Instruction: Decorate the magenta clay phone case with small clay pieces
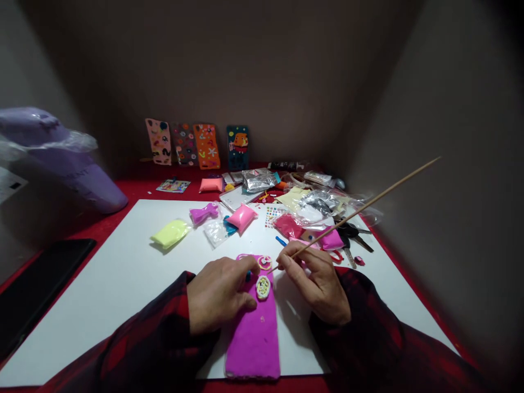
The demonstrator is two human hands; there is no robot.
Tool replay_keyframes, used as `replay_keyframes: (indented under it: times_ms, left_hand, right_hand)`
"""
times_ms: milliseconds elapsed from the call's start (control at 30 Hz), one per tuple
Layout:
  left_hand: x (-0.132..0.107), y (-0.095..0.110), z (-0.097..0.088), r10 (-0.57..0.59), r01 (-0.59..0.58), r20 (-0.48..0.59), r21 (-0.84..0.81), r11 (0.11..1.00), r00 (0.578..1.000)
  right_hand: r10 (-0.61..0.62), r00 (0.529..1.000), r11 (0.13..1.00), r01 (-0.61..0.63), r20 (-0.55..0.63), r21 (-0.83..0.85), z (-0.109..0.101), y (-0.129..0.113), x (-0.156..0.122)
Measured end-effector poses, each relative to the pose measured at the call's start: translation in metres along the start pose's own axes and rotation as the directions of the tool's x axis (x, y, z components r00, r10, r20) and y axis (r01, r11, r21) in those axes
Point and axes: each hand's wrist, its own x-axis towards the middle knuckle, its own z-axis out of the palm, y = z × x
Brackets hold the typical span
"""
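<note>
As the right hand (317, 281) pinches it, the skewer (368, 204) slants up-right, tip at the slab (254, 338).

Nothing here can be read from where I stand. The four decorated cases (207, 146) leaning on the back wall carry only shapes and figures, no lettering I can make out. The small printed card (173, 186) on the red table shows colour but is too small to tell any words. The sticker sheet (272, 215) is rows of tiny dots, and the dark tube (286, 165) at the back has pale marks too blurred to read. The magenta slab (254, 338) bears small clay ornaments and no writing, and the wooden stick (368, 204) in the right hand (319, 281) is plain.
</note>
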Motion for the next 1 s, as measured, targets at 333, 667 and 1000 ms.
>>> replay_keyframes:
  times_ms: [333, 667, 1000]
  left_hand:
    - [0.0007, -0.0012, 0.0019, 0.026, -0.026, 0.004, -0.006, 1.000, 1.000]
    - [0.0002, -0.0021, 0.0024, 0.034, -0.034, -0.003, -0.018, 0.999, 0.999]
    - [0.0004, -0.0026, 0.0027, -0.001, -0.002, -0.034, -0.097, 0.995, 0.999]
  right_hand:
    - [-0.010, 1.000, 1.000, 0.010, 0.008, 0.009, 0.0001, -0.0015, -0.0005]
    - [-0.014, 1.000, 1.000, 0.014, 0.023, -0.008, 0.0002, -0.0033, -0.0001]
    - [0.129, 0.984, 0.992, -0.129, -0.127, 0.010, -0.0033, 0.0016, -0.0008]
